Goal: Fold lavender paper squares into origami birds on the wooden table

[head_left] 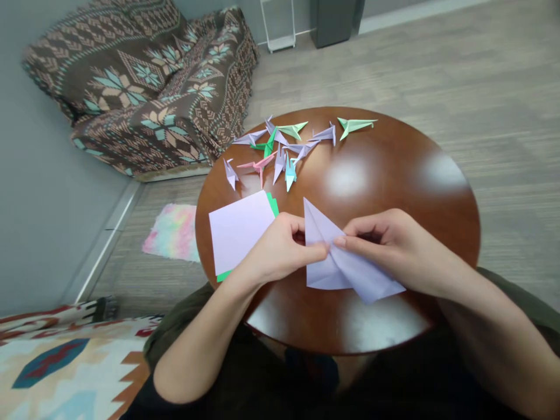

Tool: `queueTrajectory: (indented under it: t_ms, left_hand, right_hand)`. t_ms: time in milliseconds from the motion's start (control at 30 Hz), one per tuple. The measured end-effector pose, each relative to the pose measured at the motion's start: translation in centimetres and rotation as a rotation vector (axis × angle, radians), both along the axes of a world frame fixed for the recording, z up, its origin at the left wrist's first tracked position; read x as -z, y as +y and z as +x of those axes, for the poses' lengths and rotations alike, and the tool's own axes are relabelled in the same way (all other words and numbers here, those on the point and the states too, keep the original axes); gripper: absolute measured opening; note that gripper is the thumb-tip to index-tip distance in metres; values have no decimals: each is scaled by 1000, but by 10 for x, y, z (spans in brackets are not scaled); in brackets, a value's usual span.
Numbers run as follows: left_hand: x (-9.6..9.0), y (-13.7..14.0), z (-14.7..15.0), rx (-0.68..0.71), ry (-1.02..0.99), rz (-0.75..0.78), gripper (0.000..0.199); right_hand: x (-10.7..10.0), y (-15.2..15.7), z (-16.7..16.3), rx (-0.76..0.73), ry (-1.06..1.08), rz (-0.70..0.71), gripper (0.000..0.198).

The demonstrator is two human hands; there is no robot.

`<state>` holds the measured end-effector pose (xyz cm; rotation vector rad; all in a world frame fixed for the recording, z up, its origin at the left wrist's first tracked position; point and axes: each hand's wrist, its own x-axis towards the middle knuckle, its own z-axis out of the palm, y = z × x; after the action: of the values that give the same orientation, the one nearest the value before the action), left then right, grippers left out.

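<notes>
A creased sheet of lilac origami paper [326, 224], partly folded, is held up over the near part of the round table. My left hand [286, 248] pinches its left side, thumb on top and the fingertips hidden behind the paper. From the right, my right hand [389, 245] grips the same sheet with thumb and index finger near its middle. A fold runs down toward the lower right, where a loose flap spreads out. Left of my left hand lies a stack of square paper [240, 230], lilac on top with green edges sticking out beneath.
Several folded paper cranes in lilac, green, pink [260, 166] and blue [290, 173] stand at the back left of the brown table [394, 169]. A pale green crane [355, 126] sits apart by the far edge. Beyond are a covered sofa [161, 99] and a fluffy rug [172, 232].
</notes>
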<state>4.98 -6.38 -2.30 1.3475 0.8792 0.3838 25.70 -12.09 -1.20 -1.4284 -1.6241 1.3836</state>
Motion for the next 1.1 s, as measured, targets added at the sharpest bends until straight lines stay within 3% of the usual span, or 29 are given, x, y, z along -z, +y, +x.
queueTrajectory:
  t_ms: [400,833,1100]
  left_hand:
    - [-1,0,-1,39,65,101,8]
    - [-3,3,-2,32,-8,-3,8]
    - [0,7,-2,17,-21,15,5]
  right_hand:
    - [1,-1,-1,-32,15,-22,33]
    - [-2,-2,3,-37,-16,-64,33]
    - [3,-3,3,-96,4,-67,32]
